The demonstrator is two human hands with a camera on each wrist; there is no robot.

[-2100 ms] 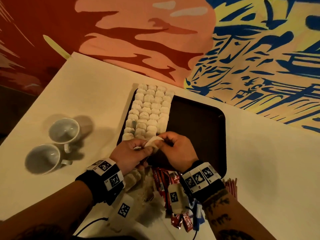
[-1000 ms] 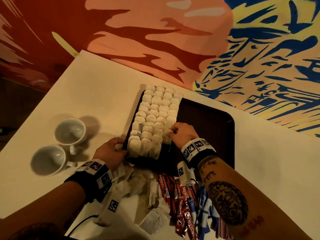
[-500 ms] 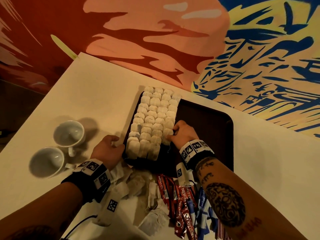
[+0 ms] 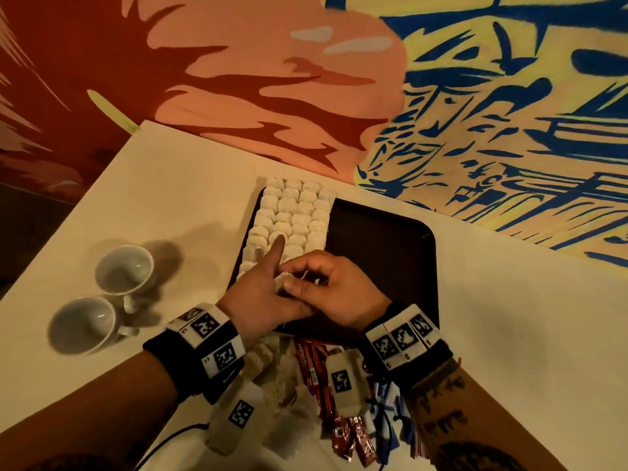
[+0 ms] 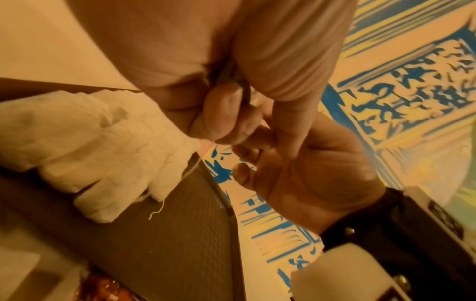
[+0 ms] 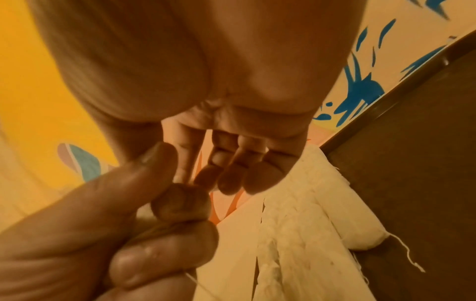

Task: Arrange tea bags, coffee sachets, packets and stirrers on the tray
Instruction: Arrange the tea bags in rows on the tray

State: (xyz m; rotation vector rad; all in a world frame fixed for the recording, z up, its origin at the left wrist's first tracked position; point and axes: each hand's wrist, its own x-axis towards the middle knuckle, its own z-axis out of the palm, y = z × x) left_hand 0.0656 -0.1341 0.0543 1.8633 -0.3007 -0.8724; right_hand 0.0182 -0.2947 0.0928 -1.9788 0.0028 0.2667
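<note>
— What do we have in the tray?

— Rows of white tea bags fill its left part; the right part is bare dark plastic. Our two cups hold nothing.

— And around it?

— The tray lies on the pale tabletop, set against a mural wall of red, pink and blue. Loose tea bags, red coffee sachets and blue packets lie at the near edge.

— What changed?

— Half a second ago our hands flanked the rows. Now they meet over the tray's near end: our left hand and right hand together pinch one tea bag, left forefinger pointing out over the rows.
</note>
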